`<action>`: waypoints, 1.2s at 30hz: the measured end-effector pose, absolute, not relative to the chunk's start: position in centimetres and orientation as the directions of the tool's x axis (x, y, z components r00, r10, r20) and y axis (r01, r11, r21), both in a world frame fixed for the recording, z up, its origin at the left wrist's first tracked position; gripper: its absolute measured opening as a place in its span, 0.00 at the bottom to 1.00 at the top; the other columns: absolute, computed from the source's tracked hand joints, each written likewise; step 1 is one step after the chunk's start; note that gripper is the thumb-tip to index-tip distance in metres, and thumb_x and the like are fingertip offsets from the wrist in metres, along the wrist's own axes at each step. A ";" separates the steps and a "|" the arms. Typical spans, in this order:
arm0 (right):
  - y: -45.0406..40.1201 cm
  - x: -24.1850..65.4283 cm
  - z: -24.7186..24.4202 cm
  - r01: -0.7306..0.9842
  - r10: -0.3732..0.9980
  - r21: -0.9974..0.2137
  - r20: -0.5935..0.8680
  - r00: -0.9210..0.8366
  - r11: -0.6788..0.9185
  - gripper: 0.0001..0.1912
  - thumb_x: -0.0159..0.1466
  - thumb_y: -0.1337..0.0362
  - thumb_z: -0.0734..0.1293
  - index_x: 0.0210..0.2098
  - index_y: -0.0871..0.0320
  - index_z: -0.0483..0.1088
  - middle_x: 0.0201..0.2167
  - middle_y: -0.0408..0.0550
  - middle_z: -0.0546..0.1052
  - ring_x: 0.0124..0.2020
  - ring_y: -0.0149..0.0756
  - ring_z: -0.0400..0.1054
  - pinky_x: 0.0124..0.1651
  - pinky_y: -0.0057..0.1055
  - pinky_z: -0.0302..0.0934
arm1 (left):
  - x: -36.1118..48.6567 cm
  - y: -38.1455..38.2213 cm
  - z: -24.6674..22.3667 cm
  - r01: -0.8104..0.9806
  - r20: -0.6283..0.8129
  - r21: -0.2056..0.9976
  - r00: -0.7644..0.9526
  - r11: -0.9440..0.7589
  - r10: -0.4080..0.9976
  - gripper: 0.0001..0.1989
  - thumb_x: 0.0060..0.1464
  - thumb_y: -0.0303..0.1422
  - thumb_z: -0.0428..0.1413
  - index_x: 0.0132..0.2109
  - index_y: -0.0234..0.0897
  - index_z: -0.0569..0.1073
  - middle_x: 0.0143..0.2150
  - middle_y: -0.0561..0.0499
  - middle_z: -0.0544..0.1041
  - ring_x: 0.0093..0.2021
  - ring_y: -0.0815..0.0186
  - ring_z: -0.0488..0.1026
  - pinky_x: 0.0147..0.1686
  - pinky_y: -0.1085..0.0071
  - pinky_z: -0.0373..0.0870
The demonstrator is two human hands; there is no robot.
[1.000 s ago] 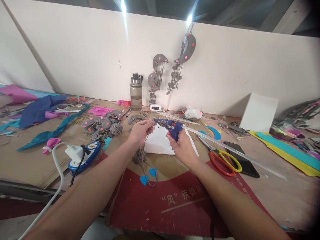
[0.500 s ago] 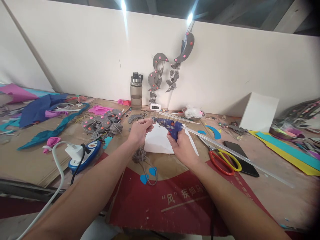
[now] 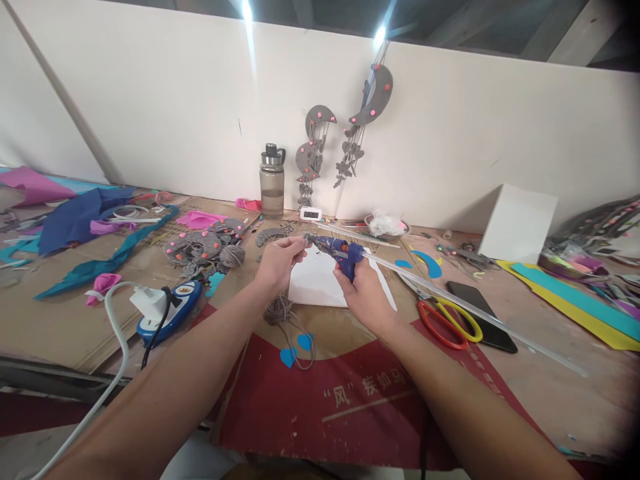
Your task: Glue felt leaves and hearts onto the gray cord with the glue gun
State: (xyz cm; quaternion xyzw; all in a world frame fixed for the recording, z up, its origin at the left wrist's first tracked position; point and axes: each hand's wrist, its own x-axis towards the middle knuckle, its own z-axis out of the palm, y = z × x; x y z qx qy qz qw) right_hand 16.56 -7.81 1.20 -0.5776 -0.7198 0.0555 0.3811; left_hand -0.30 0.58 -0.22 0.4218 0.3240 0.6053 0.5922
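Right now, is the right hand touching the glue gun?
Touching: the head view shows the right hand with its fingers wrapped around the handle of the blue glue gun.

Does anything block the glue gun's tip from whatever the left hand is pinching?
Nothing visible does: the glue gun in the right hand has its nozzle close beside the small grey piece the left hand pinches.

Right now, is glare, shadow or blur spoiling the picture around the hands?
Head view: two bright white lights flare along the top, well above the work; head view: the leaning white rectangular panel shadows the white wall; head view: the right edge darkens; head view: the small grey piece in the left hand, at the blue plastic glue gun's tip, lacks clear detail.
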 end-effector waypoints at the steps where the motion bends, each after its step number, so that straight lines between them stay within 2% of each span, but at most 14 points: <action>1: -7.8 16.5 1.2 0.789 0.873 -0.520 0.485 -0.042 0.327 0.15 0.65 0.60 0.59 0.48 0.60 0.63 0.42 0.58 0.74 0.43 0.46 0.70 0.47 0.41 0.63 | -0.3 0.5 -0.2 -0.436 0.124 0.896 0.062 -0.085 0.990 0.10 0.38 0.33 0.66 0.27 0.31 0.76 0.27 0.48 0.75 0.22 0.75 0.64 0.24 0.74 0.56; 15: -7.8 16.5 1.3 0.798 0.865 -0.499 0.498 -0.055 0.338 0.15 0.64 0.61 0.59 0.49 0.61 0.63 0.44 0.58 0.74 0.46 0.45 0.70 0.48 0.39 0.64 | -0.2 0.6 -0.3 -0.428 0.152 0.896 0.042 -0.120 0.987 0.08 0.39 0.32 0.64 0.26 0.31 0.75 0.26 0.49 0.75 0.22 0.75 0.62 0.24 0.74 0.54; 36: -8.0 16.5 1.7 0.775 0.890 -0.550 0.454 -0.036 0.312 0.15 0.64 0.61 0.59 0.49 0.60 0.63 0.44 0.58 0.74 0.45 0.45 0.69 0.48 0.40 0.63 | -0.4 0.7 -0.3 -0.417 0.164 0.898 0.025 -0.139 0.986 0.09 0.39 0.33 0.65 0.26 0.31 0.74 0.25 0.50 0.74 0.21 0.76 0.61 0.23 0.74 0.54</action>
